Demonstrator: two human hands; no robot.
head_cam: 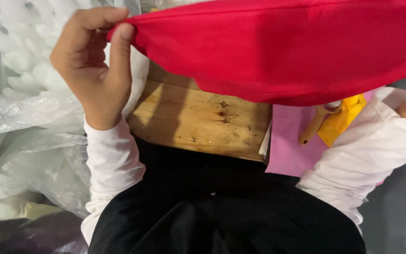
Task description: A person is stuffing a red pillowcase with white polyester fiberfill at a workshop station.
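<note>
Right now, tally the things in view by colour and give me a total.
Red: 1, the red fabric, pinched by the left hand
Pink: 1, the pink sheet
Yellow: 1, the yellow cloth piece
Wood-coloured: 2, the wooden board and the wooden handle
Clear: 1, the plastic bag of white filling
Total: 6

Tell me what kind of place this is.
Probably a small sewing or cushion-stuffing workshop. The left hand pinches a red fabric cover above a rough wooden board, and clear plastic bags of white fibre stuffing are piled beside it.
</note>
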